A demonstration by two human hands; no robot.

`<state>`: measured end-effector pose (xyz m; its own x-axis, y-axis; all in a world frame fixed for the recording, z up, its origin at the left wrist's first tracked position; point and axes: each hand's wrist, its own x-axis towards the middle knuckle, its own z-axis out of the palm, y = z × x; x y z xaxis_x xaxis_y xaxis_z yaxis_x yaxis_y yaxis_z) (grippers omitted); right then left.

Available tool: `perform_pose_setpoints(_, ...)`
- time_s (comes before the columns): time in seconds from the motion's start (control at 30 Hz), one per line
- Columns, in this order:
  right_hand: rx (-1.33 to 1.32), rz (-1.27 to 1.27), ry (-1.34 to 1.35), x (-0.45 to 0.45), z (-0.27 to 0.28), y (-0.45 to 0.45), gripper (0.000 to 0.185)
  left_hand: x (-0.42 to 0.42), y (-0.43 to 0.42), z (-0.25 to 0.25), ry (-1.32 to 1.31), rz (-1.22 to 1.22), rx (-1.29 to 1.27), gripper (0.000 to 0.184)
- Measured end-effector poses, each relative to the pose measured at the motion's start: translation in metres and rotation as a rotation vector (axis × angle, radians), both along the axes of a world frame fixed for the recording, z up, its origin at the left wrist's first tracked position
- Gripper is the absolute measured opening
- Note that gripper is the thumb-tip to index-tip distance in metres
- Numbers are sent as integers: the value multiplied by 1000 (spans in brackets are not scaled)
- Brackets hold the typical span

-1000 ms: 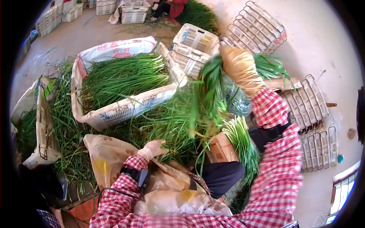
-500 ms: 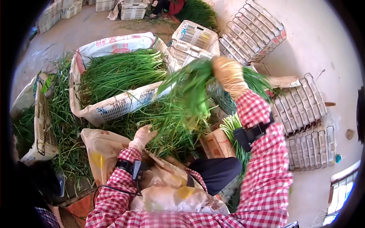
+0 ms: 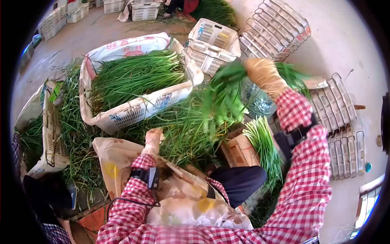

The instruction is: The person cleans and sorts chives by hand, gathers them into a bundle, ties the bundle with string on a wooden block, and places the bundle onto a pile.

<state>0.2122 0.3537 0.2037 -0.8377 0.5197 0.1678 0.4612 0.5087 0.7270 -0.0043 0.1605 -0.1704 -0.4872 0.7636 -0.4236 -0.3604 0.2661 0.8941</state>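
My right hand (image 3: 263,77), gloved, is closed around a bunch of garlic chives (image 3: 227,95). The bunch is raised over the pile, its leaves hanging to the left and sticking out to the right, partly blurred by motion. My left hand (image 3: 153,140), also gloved, is curled closed near the apron, at the near edge of a heap of loose chives (image 3: 183,132). Whether its fingers hold anything is hidden. Below my right hand, a neat bundle of chives (image 3: 264,150) lies with its pale stems on a wooden block (image 3: 240,150).
A lined white crate (image 3: 142,110) full of chives stands ahead on the left. Another crate (image 3: 57,150) is at far left. White crates (image 3: 213,46) stand beyond the heap, with stacked crates (image 3: 276,28) along the right wall. Another person (image 3: 185,8) sits at the back.
My right hand has moved right with the chives. My left hand has curled its fingers, staying near the apron. The whole view has shifted slightly.
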Motion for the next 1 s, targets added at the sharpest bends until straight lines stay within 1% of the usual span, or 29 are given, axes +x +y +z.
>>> perform_pose_setpoints(0.03,-45,-118,-270,5,-7,1,13,1,-3,0,-22,8,-32,31)
perform_pose_setpoints(0.07,-84,-241,-446,9,-6,4,15,-3,1,4,-36,19,-49,32)
perform_pose_setpoints(0.13,-97,-321,-295,12,6,12,16,-2,1,9,-49,35,-70,32)
perform_pose_setpoints(0.17,-114,-356,-229,12,8,18,16,-1,-4,10,-43,-18,-41,33)
perform_pose_setpoints(0.2,-143,-417,-248,5,21,4,14,1,-6,7,-41,-28,-47,31)
perform_pose_setpoints(0.23,-132,-550,-254,1,34,-5,12,1,-3,6,-31,-33,-36,30)
perform_pose_setpoints(0.27,-85,-551,-236,2,41,-3,12,4,-4,22,-90,-10,-67,29)
perform_pose_setpoints(0.3,-34,-547,-218,2,50,4,12,2,-2,17,-55,-15,-42,29)
perform_pose_setpoints(0.37,32,-496,-77,-3,72,11,13,0,4,-5,8,-17,17,29)
perform_pose_setpoints(0.4,137,-386,7,-7,87,13,13,0,9,-13,21,-24,45,28)
perform_pose_setpoints(0.43,189,-366,110,-14,103,21,13,6,4,17,-99,-11,-21,25)
perform_pose_setpoints(0.47,204,-307,267,-15,119,24,15,8,7,12,-130,-8,24,23)
perform_pose_setpoints(0.5,257,-212,344,-17,134,24,18,10,8,2,-157,-3,67,21)
perform_pose_setpoints(0.53,303,-131,408,-16,143,22,20,11,8,2,-135,-15,48,20)
perform_pose_setpoints(0.57,355,-48,472,-17,149,18,21,12,9,3,-112,-28,33,19)
perform_pose_setpoints(0.63,377,-39,573,-23,144,6,20,11,15,-3,-98,-5,-14,23)
perform_pose_setpoints(0.67,389,-34,615,-24,136,-3,21,11,15,-3,-87,-14,-8,26)
perform_pose_setpoints(0.7,406,8,656,-27,119,-18,18,13,11,9,-78,-26,-9,29)
perform_pose_setpoints(0.73,402,-30,633,-30,97,-25,16,13,14,3,-85,-37,-2,33)
perform_pose_setpoints(0.77,427,-25,589,-29,67,-25,14,10,12,-8,-140,-154,72,42)
perform_pose_setpoints(0.8,447,96,548,-30,34,-31,14,8,11,-18,-197,-272,142,51)
perform_pose_setpoints(0.83,452,60,444,-35,1,-46,11,9,4,29,-452,-342,109,61)
perform_pose_setpoints(0.87,459,2,217,-32,-44,-54,27,13,4,35,-539,-450,230,74)
perform_pose_setpoints(0.9,215,-12,290,-36,-84,-60,42,16,2,37,-624,-555,355,88)
perform_pose_setpoints(0.93,238,-15,114,-38,-114,-80,44,18,-2,44,-680,-656,444,104)
perform_pose_setpoints(0.97,258,-2,-58,-40,-144,-100,47,22,-6,47,-706,-689,489,107)
perform_pose_setpoints(1.0,223,5,-127,-41,-168,-120,53,25,-8,47,-779,-689,521,103)
